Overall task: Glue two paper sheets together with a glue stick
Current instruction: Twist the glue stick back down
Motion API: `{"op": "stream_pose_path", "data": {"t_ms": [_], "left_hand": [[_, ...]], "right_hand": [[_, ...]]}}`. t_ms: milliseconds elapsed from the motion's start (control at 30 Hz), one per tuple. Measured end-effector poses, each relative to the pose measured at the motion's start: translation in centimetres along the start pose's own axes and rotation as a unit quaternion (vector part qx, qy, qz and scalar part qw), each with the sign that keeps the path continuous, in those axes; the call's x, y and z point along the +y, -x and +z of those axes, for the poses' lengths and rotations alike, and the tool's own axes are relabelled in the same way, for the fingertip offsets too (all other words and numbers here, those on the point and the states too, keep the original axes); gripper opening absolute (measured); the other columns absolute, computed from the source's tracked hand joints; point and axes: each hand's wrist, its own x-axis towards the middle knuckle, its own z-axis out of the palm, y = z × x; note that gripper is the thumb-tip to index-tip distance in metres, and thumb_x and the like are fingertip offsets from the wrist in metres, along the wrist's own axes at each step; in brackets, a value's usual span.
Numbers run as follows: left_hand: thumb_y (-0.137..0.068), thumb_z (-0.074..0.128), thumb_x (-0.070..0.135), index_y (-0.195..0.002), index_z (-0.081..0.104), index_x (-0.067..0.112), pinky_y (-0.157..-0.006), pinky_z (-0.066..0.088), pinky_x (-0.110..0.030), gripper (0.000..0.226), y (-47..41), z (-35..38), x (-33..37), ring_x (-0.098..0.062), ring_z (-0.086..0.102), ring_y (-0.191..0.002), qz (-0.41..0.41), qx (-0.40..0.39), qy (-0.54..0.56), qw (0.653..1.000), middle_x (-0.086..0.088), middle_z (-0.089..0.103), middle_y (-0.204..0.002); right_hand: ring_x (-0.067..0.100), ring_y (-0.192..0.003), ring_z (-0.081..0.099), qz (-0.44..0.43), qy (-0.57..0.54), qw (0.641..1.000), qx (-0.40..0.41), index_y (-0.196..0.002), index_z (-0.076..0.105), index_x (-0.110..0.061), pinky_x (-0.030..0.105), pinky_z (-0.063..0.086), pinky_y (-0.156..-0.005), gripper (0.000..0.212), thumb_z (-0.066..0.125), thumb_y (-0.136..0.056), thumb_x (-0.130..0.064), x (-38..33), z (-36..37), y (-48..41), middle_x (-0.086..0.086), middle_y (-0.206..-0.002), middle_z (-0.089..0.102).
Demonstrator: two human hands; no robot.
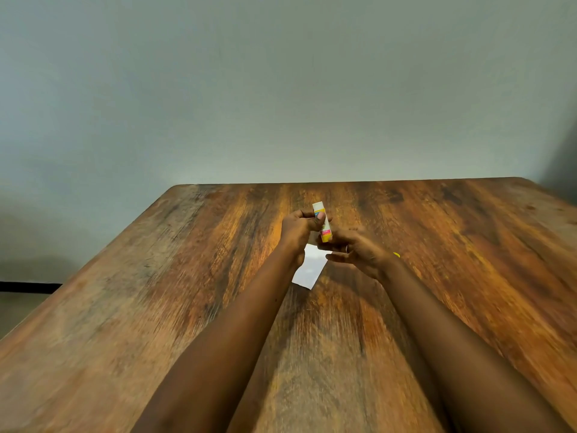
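A glue stick (323, 220), white at the top with a yellow base, stands nearly upright above the table. My left hand (299, 228) grips its upper body, thumb across the label. My right hand (356, 250) pinches the yellow bottom end with thumb and fingertips, the other fingers spread. Beneath both hands a white paper sheet (309, 270) lies flat on the table, partly hidden by my wrists; whether it is one sheet or two stacked I cannot tell. A small yellow piece (396, 254), maybe the cap, shows just behind my right wrist.
The wooden table (156, 292) stretches wide on both sides of my arms, its far edge against a plain grey wall (281, 89). A dark bar (28, 286) shows beyond the table's left edge.
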Motion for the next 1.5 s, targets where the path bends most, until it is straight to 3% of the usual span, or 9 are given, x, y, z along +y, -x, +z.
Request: {"op": "stream_pose_path", "data": {"t_ms": [200,333,500,633,733,933,1100,1267,1500], "left_hand": [[-0.089,0.059,0.004,-0.089,0.059,0.004,-0.047,0.051,-0.011,0.001,-0.2,0.0,-0.4,-0.004,0.067,-0.063,-0.003,-0.006,-0.001,1.0,-0.024,0.066,-0.113],[-0.089,0.06,0.006,-0.112,0.058,-0.006,-0.049,0.053,-0.01,0.026,-0.3,0.2,-0.7,-0.01,0.064,-0.075,-0.004,0.008,-0.002,1.0,-0.015,0.067,-0.104],[-0.088,0.061,0.007,-0.093,0.061,0.003,-0.053,0.055,-0.017,0.006,-0.3,0.2,-0.6,-0.009,0.067,-0.067,-0.004,-0.015,-0.003,1.0,-0.01,0.067,-0.093],[-0.09,0.058,0.008,-0.097,0.06,0.003,-0.061,0.054,-0.022,0.008,-0.3,0.1,-0.7,-0.015,0.068,-0.076,-0.009,-0.018,-0.002,1.0,-0.017,0.068,-0.107],[-0.09,0.058,0.006,-0.09,0.061,0.004,-0.051,0.052,-0.015,0.004,0.0,0.0,-0.7,-0.003,0.069,-0.06,-0.007,-0.026,-0.001,1.0,-0.016,0.067,-0.103],[-0.088,0.06,0.001,-0.081,0.059,0.008,-0.044,0.05,-0.012,0.01,0.1,0.5,-0.7,0.002,0.066,-0.048,0.0,-0.008,-0.002,1.0,-0.016,0.064,-0.097],[-0.088,0.061,0.005,-0.091,0.059,0.003,-0.05,0.056,-0.019,0.004,0.0,1.0,-0.3,-0.012,0.066,-0.066,-0.001,-0.008,-0.011,1.0,-0.02,0.067,-0.107],[-0.088,0.061,0.007,-0.082,0.059,0.01,-0.054,0.056,-0.023,0.007,-0.3,0.8,0.2,-0.011,0.069,-0.063,-0.003,-0.015,0.004,1.0,-0.017,0.068,-0.102],[-0.089,0.06,0.008,-0.107,0.061,-0.002,-0.056,0.051,-0.013,0.02,-0.4,0.1,-0.2,-0.013,0.064,-0.081,-0.002,-0.003,-0.039,0.999,-0.022,0.067,-0.117]], "right_hand": [[0.02,-0.079,0.071,-0.012,0.071,0.996,0.054,-0.081,0.071,-0.001,0.029,0.055,-0.072,0.008,0.072,-0.075,-0.006,-0.4,-0.3,0.1,0.008,-0.081,0.072],[0.017,-0.072,0.066,-0.04,0.1,0.988,0.107,-0.062,0.059,-0.011,0.034,0.053,-0.068,0.021,0.078,-0.069,-0.006,-0.4,0.6,0.1,0.005,-0.07,0.065],[0.013,-0.084,0.062,-0.011,0.022,1.0,0.003,-0.087,0.067,-0.018,0.028,0.053,-0.066,0.019,0.071,-0.077,-0.003,-0.6,0.7,0.3,-0.001,-0.087,0.065],[0.016,-0.082,0.068,0.041,-0.029,0.998,-0.037,-0.091,0.071,-0.007,0.027,0.057,-0.064,0.01,0.062,-0.085,-0.007,-0.7,0.0,0.3,0.007,-0.087,0.072],[0.018,-0.076,0.072,0.051,-0.002,0.998,-0.035,-0.096,0.069,0.001,0.026,0.058,-0.063,0.015,0.065,-0.083,-0.006,-0.9,-0.4,0.3,0.012,-0.085,0.073],[0.01,-0.059,0.068,-0.007,0.116,0.991,0.072,-0.076,0.07,-0.01,0.019,0.056,-0.055,0.012,0.079,-0.069,-0.008,-1.0,0.5,0.5,0.006,-0.072,0.07],[0.019,-0.071,0.064,-0.058,0.15,0.972,0.169,-0.067,0.063,-0.017,0.032,0.055,-0.063,0.019,0.081,-0.067,-0.015,-0.9,2.0,0.4,0.009,-0.077,0.067],[0.014,-0.08,0.064,-0.042,0.102,0.993,0.046,-0.082,0.064,-0.023,0.029,0.054,-0.07,0.014,0.075,-0.076,-0.016,-1.2,1.3,0.6,-0.002,-0.082,0.067],[0.014,-0.078,0.073,0.024,0.035,0.999,-0.03,-0.09,0.071,-0.006,0.021,0.057,-0.061,0.012,0.062,-0.086,-0.013,-1.8,-0.6,0.9,0.004,-0.082,0.075]]}}
